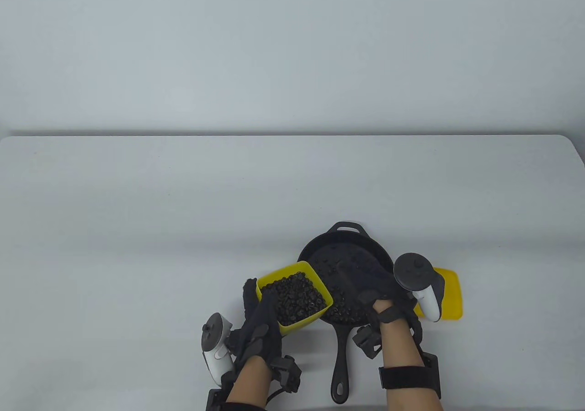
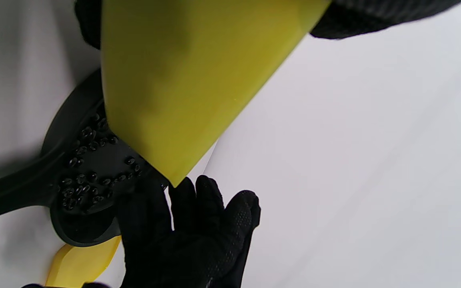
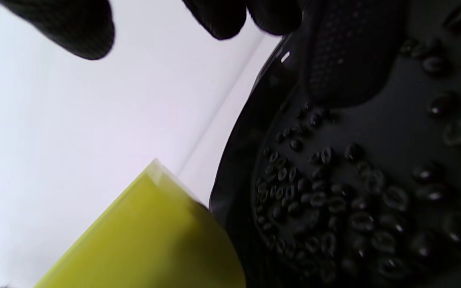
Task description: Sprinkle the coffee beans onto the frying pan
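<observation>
Beans (image 3: 326, 200) on frying pan (image 3: 234, 168), sharp only from right wrist.

you look down on a white desk (image 1: 183, 210) that fills the lower part of the table view, its top smooth and matte. its far edge runs straight across, with a rounded corner at the far right. behind it stands a plain pale grey wall (image 1: 292, 50), unmarked. a thin dark shadow line lies where the desk meets the wall. the light is soft and even, and it falls in faint broad bands of brighter and duller grey across the desk. in the wrist views you see the same white surface.
</observation>
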Action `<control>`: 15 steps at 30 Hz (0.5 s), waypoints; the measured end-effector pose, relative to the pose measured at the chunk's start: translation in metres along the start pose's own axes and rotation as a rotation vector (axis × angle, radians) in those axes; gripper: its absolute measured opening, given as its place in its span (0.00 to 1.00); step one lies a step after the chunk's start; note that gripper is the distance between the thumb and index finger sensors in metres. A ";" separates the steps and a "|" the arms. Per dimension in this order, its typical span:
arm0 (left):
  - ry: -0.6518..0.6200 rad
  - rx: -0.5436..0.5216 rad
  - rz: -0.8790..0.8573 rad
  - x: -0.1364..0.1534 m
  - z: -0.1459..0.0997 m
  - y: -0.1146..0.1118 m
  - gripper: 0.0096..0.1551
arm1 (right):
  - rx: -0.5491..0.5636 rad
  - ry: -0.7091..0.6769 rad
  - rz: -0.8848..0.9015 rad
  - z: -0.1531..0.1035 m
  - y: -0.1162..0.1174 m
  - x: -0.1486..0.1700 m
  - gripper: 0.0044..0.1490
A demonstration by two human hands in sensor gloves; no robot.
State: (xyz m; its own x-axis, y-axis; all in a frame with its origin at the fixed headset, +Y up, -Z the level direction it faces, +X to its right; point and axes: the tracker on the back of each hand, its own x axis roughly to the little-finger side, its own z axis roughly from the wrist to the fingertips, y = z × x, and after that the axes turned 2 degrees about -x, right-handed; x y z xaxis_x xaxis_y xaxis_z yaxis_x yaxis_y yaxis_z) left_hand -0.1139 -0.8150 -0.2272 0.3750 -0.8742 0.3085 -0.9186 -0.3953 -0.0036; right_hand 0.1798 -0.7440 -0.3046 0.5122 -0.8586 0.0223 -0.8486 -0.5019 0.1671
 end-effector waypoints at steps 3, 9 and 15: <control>0.006 0.010 0.005 0.001 0.000 -0.002 0.49 | 0.115 -0.096 -0.019 -0.003 0.000 -0.013 0.43; 0.022 0.063 0.014 0.004 0.000 -0.013 0.49 | 0.108 -0.287 -0.006 -0.011 0.014 -0.050 0.36; 0.026 0.100 0.034 0.005 0.000 -0.020 0.49 | -0.133 -0.260 -0.031 -0.011 0.038 -0.067 0.37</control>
State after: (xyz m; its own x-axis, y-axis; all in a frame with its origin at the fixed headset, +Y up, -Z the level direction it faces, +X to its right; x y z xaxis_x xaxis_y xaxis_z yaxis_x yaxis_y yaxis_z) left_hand -0.0931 -0.8116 -0.2251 0.3391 -0.8804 0.3315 -0.9131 -0.3928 -0.1092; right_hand 0.1147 -0.7047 -0.2893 0.4718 -0.8497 -0.2354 -0.7996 -0.5248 0.2919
